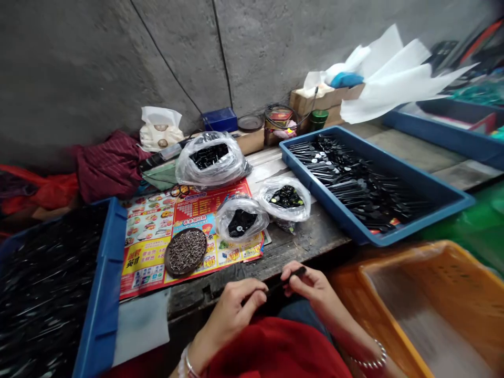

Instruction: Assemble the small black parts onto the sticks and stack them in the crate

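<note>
Low in the middle of the view, my left hand (236,307) and my right hand (307,283) are both closed on one thin black strip (289,277) held between them, over my lap and a red cloth (275,349). The right fingers pinch its right end; the left fingers curl round its left end. Just beyond the hands, on a colourful printed sheet (157,247), sits a round dish of small screws (186,252). Two open plastic bags of black parts (241,220) (286,198) lie past it.
A blue tray of black strips (452,197) stands at the right, another blue tray (106,273) with dark pieces at the left. An orange crate (464,294) sits at lower right. A larger plastic bag (210,157), boxes, tins and white foam sheets (394,79) line the concrete wall.
</note>
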`<state>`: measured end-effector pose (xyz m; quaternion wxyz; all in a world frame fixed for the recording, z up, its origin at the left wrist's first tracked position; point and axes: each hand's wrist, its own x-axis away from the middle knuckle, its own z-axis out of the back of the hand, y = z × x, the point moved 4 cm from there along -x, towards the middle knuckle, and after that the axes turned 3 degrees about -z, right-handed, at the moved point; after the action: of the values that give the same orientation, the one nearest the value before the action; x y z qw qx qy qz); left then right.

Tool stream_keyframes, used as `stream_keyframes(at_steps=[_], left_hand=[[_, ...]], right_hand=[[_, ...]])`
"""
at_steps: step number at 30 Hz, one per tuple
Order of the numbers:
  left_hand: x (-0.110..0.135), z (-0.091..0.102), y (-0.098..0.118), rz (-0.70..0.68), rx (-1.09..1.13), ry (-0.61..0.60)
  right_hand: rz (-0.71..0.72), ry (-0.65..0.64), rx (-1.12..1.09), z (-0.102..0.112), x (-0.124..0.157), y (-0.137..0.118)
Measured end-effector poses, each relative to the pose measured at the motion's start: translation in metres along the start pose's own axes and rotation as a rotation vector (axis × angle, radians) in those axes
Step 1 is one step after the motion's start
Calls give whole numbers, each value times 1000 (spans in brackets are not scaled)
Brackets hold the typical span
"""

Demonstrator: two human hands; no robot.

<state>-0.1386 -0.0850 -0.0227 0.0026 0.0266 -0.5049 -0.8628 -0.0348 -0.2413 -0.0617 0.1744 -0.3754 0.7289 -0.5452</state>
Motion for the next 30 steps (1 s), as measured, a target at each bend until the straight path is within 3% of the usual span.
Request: stream_keyframes(at_steps=[3,7,10,13,18,22,26,30], left_hand=[[-35,19,20,-90,-87,95],[-117,49,42,-296,-305,246],[-175,61,35,-264,-479,231],[-202,65,14,-158,-505,173],[-196,69,-3,-145,-471,182],[-177,97,-13,-99,-466,312],[-155,124,-40,25,-528,348],[-138,126,-64,78,-535,310]], right_hand=[[189,78,273,14,-7,-37],[431,242,724,36,-28,-77],[490,341,884,55,-45,-81],[442,352,937,70,-57,-67],[426,305,911,79,-60,-55],[454,334,865,72,-51,-64],[418,349,768,53,-33,-61],[386,152,751,21,-24,-46]])
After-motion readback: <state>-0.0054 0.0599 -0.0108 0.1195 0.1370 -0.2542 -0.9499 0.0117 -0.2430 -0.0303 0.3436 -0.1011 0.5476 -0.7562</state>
